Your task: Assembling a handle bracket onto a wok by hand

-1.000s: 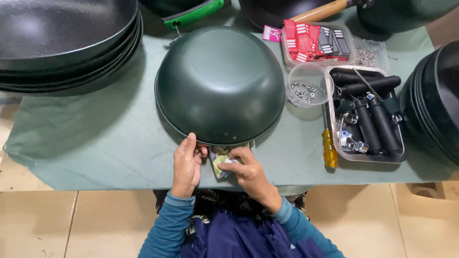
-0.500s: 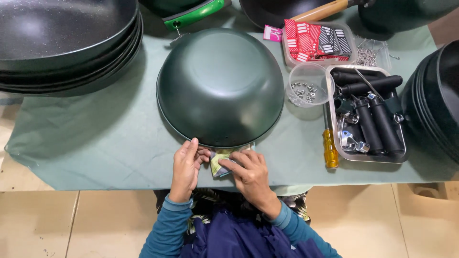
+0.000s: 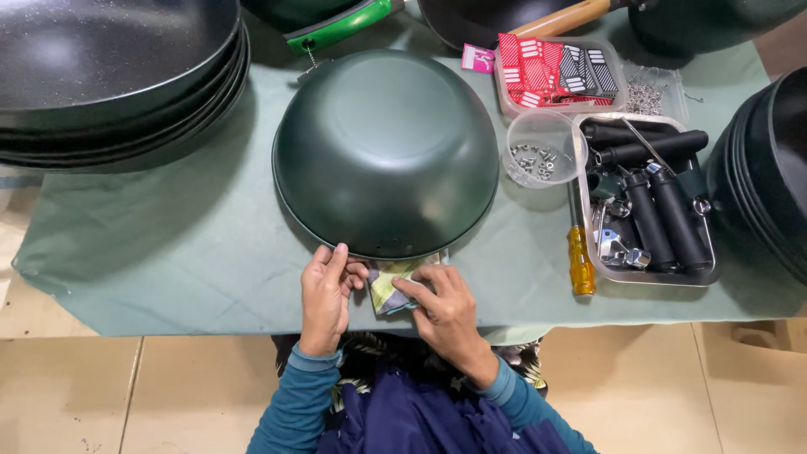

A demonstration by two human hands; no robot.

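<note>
A dark green wok [image 3: 387, 151] lies upside down in the middle of the table, on a pale green cloth [image 3: 193, 252]. At its near rim a small folded card or packet [image 3: 388, 286], green, grey and yellow, lies on the cloth. My left hand [image 3: 326, 294] rests on the card's left side with its fingertips against the wok's rim. My right hand [image 3: 444, 303] presses down on the card from the right, fingers flat on it. Both arms wear blue sleeves.
Black pans are stacked at the far left [image 3: 109, 76] and at the right edge [image 3: 765, 176]. A metal tray [image 3: 710, 273] holds black handles and fittings. Beside it lie a yellow-handled screwdriver [image 3: 580, 256], a clear cup of screws [image 3: 538, 155] and a box of red and grey tags [image 3: 555, 71].
My hands have shifted slightly on the card, and the right hand now lies flatter over it. The wok stays where it was.
</note>
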